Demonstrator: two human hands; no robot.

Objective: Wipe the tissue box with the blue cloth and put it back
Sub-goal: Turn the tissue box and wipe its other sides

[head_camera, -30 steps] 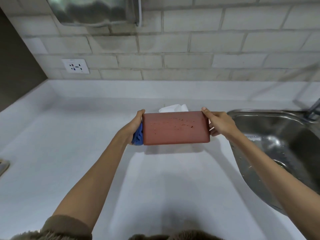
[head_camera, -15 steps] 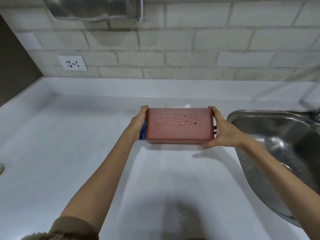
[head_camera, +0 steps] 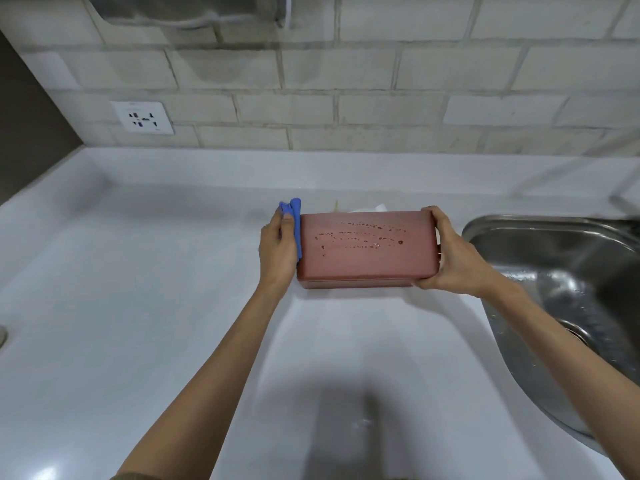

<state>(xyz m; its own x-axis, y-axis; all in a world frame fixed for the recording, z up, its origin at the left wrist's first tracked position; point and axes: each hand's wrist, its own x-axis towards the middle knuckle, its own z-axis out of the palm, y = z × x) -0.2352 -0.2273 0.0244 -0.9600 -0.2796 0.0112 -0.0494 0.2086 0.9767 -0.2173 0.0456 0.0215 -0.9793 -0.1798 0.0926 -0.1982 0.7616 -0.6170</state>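
A reddish-brown tissue box (head_camera: 367,251) is held over the white counter, its broad side facing me and flecked with small spots. A bit of white tissue (head_camera: 369,208) pokes up behind its top edge. My left hand (head_camera: 278,247) presses a bunched blue cloth (head_camera: 293,220) against the box's left end, the cloth sticking up above my fingers. My right hand (head_camera: 450,258) grips the box's right end, thumb on top and fingers under the lower corner.
A white counter (head_camera: 138,306) runs under the box to a raised back ledge and tiled wall. A steel sink (head_camera: 568,292) lies close to the right. A wall socket (head_camera: 142,117) is at the back left. A metal fixture (head_camera: 187,8) hangs above.
The box has tilted a little and sits lower toward the counter. My left hand has slid along the box's left end, and more of the blue cloth now shows above it.
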